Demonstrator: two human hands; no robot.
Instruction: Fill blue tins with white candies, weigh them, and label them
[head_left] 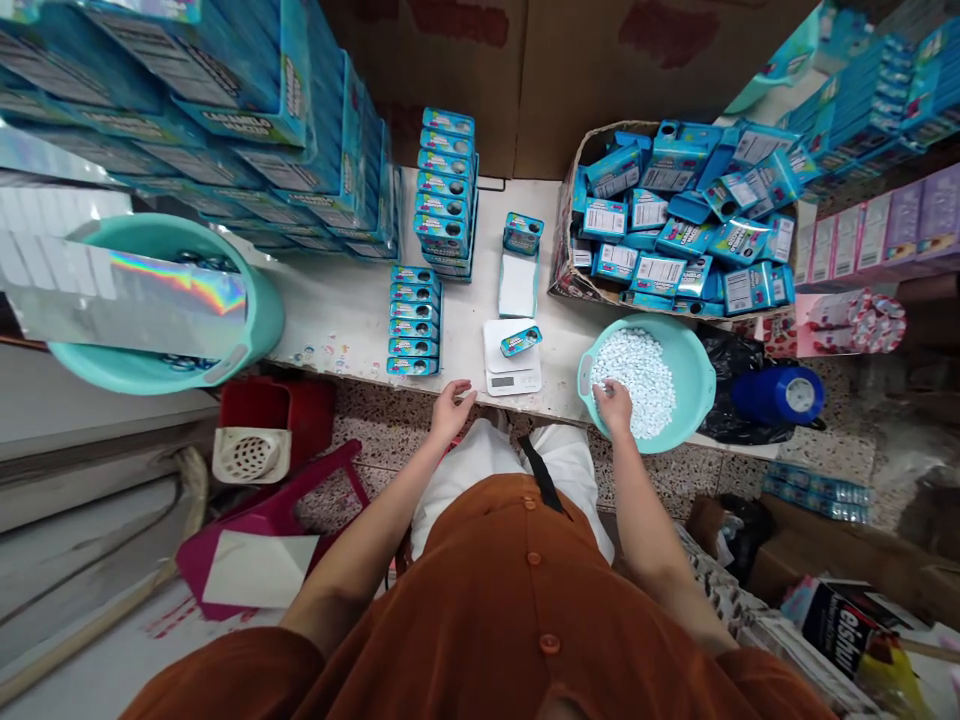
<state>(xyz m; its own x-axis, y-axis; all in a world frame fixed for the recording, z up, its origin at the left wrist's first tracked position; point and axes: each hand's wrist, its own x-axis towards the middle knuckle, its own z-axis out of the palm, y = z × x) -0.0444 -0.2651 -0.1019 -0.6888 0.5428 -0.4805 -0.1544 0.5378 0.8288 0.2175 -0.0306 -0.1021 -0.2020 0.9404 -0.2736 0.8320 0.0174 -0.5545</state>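
My left hand (452, 410) hovers at the table's front edge, just left of the white kitchen scale (501, 358). Its fingers are slightly curled and apart, holding nothing. On the scale lies a small blue tin box (520, 341). Over at the right, my right hand (615, 406) dips into a turquoise bowl (697, 372), its fingers gathered among small white candies (646, 378); its fingertips are partly hidden. Behind the scale, another blue box (523, 232) stands by a white-topped blue box (518, 283).
Left of the scale stand a front row of blue tins (413, 330) and a taller stack (444, 200). A carton (562, 275) heaped with blue boxes sits behind the bowl. Large blue packs (225, 130) and a turquoise tub (264, 310) occupy the left; a blue roll (776, 394) lies right.
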